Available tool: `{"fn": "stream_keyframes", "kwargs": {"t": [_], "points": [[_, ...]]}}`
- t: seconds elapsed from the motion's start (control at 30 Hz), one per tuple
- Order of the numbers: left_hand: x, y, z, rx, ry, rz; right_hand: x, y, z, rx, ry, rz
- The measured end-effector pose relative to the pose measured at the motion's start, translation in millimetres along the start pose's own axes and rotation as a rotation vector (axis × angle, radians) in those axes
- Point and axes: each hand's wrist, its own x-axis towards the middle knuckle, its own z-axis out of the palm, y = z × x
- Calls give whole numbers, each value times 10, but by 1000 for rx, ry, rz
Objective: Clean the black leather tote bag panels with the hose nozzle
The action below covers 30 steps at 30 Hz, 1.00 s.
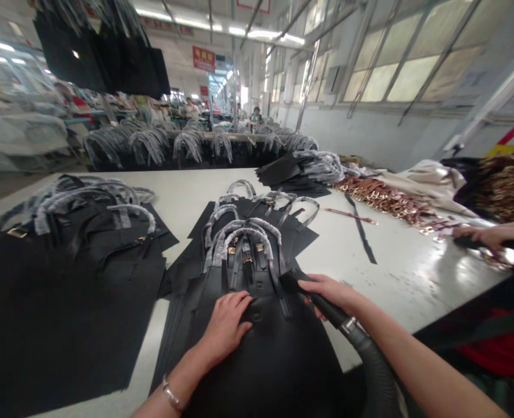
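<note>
A black leather bag (265,348) lies flat on the white table (396,267) in front of me, its wrapped handles (243,238) pointing away. My left hand (226,325) rests flat on the bag's upper part with fingers spread. My right hand (330,293) is closed around a black vacuum nozzle (296,281), whose tip touches the bag near the handle base. A ribbed black hose (374,371) runs back from the nozzle under my right forearm.
More black bags are stacked at the left (65,278) and behind (300,168). A pile of copper-coloured strap hardware (383,200) and a loose black strap (361,232) lie at right. Another person's hand (483,237) works at the far right edge.
</note>
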Motion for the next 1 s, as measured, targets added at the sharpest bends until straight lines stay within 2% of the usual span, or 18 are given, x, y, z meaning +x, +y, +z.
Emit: {"fn": "stream_keyframes", "kwargs": {"t": [0.17, 0.33, 0.43, 0.57, 0.67, 0.8, 0.9, 1.0], "points": [[-16, 0, 27, 12, 46, 24, 77, -62, -43, -23, 2, 38], [-58, 13, 96, 87, 109, 47, 194, -192, -26, 7, 193, -115], [-85, 37, 131, 141, 145, 75, 21, -174, -116, 11, 215, -128], [-92, 57, 160, 200, 191, 100, -404, 34, -214, -7, 128, -29], [-82, 65, 165, 230, 212, 114, -569, 201, -205, -4, 77, 52], [-66, 82, 163, 254, 231, 120, -416, 257, -137, 12, 111, 46], [-68, 89, 173, 264, 251, 119, -241, 178, -86, 30, 217, -71], [-74, 81, 188, 247, 268, 113, -265, 92, -69, 48, 303, -175]]}}
